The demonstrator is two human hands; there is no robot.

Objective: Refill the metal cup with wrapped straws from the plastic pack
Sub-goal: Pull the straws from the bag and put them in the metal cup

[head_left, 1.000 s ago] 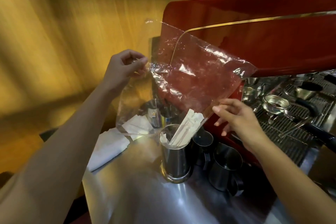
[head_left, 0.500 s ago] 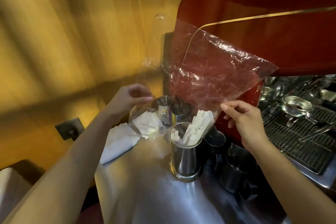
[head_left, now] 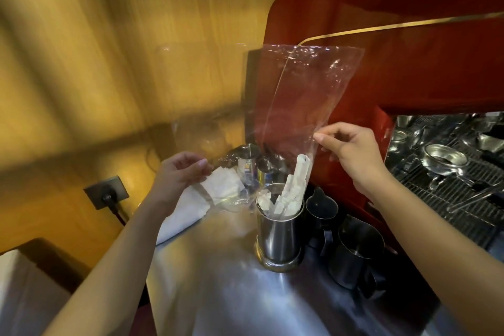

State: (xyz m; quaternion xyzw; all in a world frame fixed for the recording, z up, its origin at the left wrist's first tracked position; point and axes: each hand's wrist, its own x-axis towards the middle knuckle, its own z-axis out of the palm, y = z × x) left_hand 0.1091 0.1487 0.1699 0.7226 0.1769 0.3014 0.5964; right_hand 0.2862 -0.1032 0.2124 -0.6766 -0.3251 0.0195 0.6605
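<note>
Nearest me, the brushed steel surface (head_left: 218, 294) runs under both my forearms. Just below and between my hands stands the tall cylindrical metal cup (head_left: 279, 234), upright, with a bunch of white paper-wrapped straws (head_left: 293, 191) leaning in it; their tips rise past the rim and into the mouth of the clear, crinkled plastic pack (head_left: 297, 101).

My left hand (head_left: 181, 172) pinches the lower left edge of the pack between thumb and fingers, out to the left of the cup. My right hand (head_left: 351, 150), a little higher and to the right of the cup, is closed on the pack's right edge in the same pinch. The pack hangs upside down above the cup and looks nearly empty.

The risks, as I judge them: if I lift the film while the straw tips are caught inside, it could drag them out or tip the cup toward the two dark metal pitchers (head_left: 351, 251) just below my right hand. A slipped pinch would drop the pack onto the white folded cloth (head_left: 207, 199) under my left hand. Beyond my right hand, the glossy red espresso machine (head_left: 409, 49) leaves little room to swing the pack clear.
</note>
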